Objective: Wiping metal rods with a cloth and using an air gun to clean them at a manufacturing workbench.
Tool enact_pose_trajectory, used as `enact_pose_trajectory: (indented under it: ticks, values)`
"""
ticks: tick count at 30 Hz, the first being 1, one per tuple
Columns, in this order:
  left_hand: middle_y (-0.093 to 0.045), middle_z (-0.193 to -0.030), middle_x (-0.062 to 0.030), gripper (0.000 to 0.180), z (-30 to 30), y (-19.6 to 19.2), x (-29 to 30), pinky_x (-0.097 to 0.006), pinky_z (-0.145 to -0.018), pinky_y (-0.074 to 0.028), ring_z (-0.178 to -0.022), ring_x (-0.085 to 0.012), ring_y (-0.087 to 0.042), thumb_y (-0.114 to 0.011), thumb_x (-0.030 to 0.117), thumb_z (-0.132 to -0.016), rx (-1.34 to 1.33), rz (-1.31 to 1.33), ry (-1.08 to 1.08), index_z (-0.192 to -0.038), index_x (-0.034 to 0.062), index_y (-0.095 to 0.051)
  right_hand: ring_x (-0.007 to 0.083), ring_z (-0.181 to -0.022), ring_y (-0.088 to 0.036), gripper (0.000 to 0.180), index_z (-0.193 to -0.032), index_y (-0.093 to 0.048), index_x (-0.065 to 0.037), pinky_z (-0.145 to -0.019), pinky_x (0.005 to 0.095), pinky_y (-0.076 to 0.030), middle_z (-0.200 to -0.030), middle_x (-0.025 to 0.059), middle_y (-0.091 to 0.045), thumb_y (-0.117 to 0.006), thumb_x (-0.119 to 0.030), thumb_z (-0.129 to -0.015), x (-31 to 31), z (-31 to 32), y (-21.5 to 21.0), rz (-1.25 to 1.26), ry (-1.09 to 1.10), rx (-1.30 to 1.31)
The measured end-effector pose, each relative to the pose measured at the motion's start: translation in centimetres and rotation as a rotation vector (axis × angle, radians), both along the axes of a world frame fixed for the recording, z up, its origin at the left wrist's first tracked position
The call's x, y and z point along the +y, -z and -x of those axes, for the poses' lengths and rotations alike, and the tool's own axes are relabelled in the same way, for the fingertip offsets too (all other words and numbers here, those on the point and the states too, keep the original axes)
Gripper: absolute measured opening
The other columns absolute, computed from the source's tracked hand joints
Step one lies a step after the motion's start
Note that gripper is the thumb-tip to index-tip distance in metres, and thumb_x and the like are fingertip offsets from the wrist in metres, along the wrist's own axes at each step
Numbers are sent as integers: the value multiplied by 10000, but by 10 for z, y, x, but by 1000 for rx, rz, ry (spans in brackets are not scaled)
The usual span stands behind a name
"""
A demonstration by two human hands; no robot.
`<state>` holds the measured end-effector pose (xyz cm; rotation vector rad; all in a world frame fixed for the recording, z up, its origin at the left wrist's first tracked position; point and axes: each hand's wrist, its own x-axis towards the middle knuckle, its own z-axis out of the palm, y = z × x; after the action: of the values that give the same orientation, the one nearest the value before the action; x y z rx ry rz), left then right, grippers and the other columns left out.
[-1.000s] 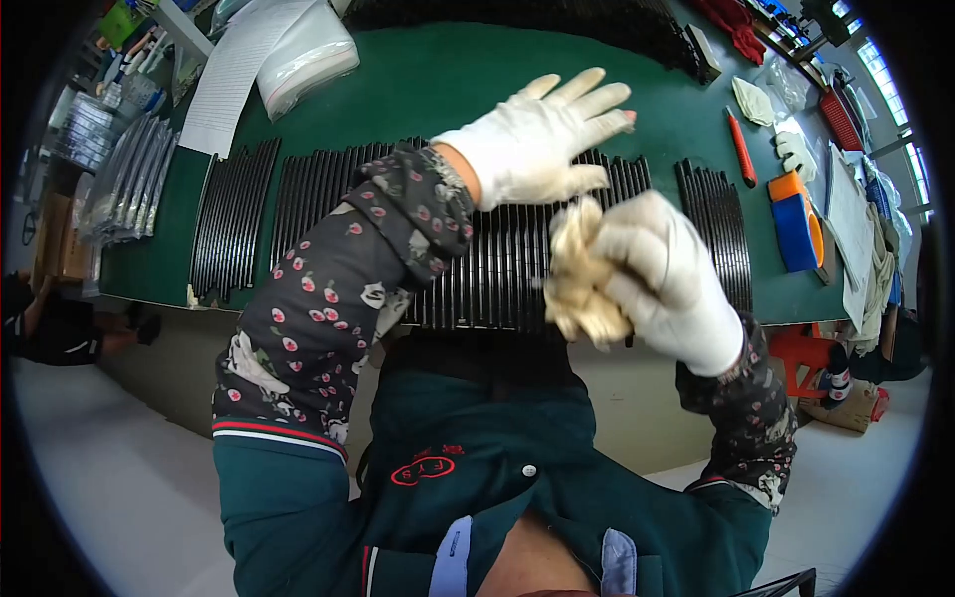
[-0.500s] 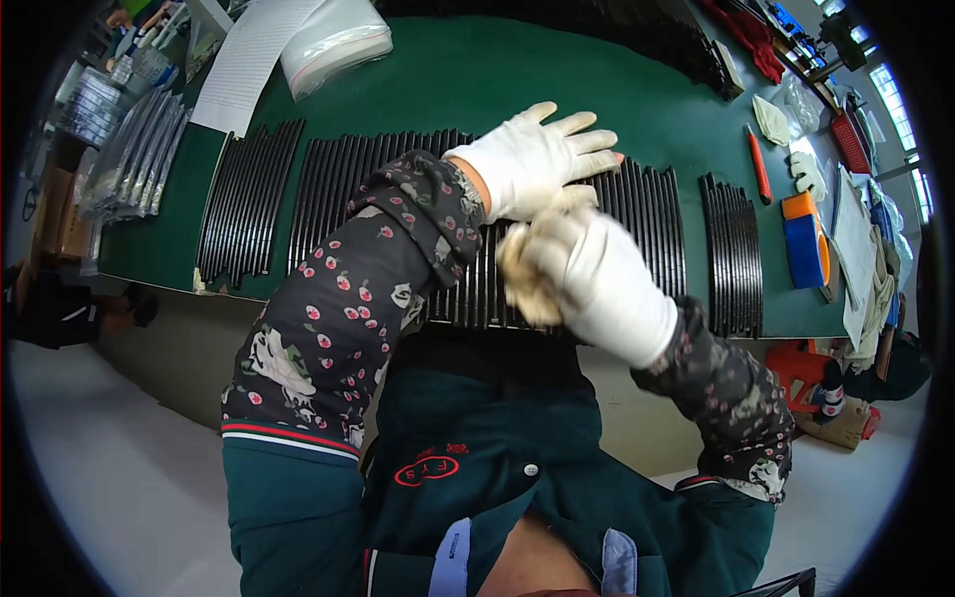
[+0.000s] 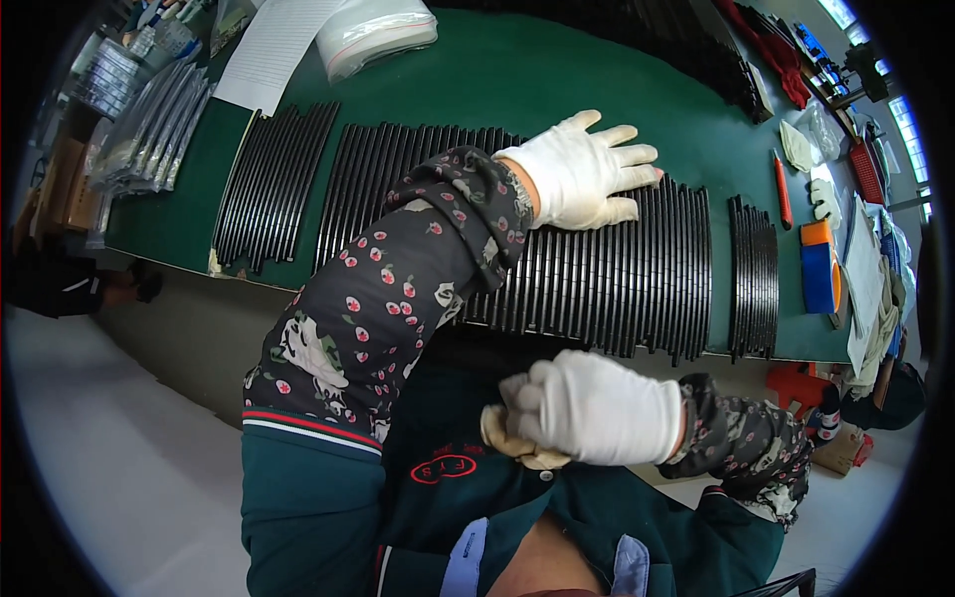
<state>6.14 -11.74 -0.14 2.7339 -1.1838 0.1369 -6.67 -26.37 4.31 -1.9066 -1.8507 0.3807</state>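
Pressing flat with fingers spread, left hand (image 3: 582,179) is resting on black strips (image 3: 597,264) lined beneath its palm, right hand (image 3: 592,408) is closing tightly around a crumpled tan cloth (image 3: 507,438), near the chest, well apart from the strips

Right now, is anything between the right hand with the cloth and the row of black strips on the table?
Nothing visible blocks it. The right hand grips the tan cloth close to the chest, off the green table. The black strips lie open ahead; only the left hand rests flat on their far part.
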Motion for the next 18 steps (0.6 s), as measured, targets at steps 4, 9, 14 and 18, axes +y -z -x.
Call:
enact_pose_trajectory:
  ticks: [4, 9, 14, 18]
  values:
    - [-326, -1517, -37, 542, -1, -4, 0, -458, -1164, -200, -1414, -240, -272, -407, 441, -973, 22, -57, -1, -1443, 172, -378, 267, -706, -555, 280, -824, -572, -72, -606, 360, -450, -789, 84, -534, -730, -255, -683, 19, -51, 5, -403, 416, -201]
    - [-292, -1532, -61, 566, 3, -8, 0, -464, -1173, -172, -1437, -258, -205, -382, 471, -977, 11, -44, -5, -1457, 173, -351, 249, -691, -584, 125, -785, -593, -96, -609, 358, -491, -745, 71, -557, -650, -194, -732, 7, 10, 7, 178, -110, -5]
    - [-301, -1521, -114, 629, 2, -16, 44, -481, -1155, -192, -1429, -303, -216, -506, 445, -914, -226, 86, -38, -1437, 120, -375, 271, -763, -572, 207, -886, -583, -83, -660, 371, -484, -819, 66, -573, -672, -93, -700, 5, -44, -21, -328, 351, 23]
    - [-330, -1509, -104, 585, 9, -6, 91, -470, -1148, -229, -1416, -284, -261, -514, 403, -923, -144, -82, -107, -1426, 129, -394, 281, -778, -547, 208, -881, -577, -91, -689, 383, -460, -817, 90, -544, -683, -96, -701, 28, -72, 7, -352, 603, -293]
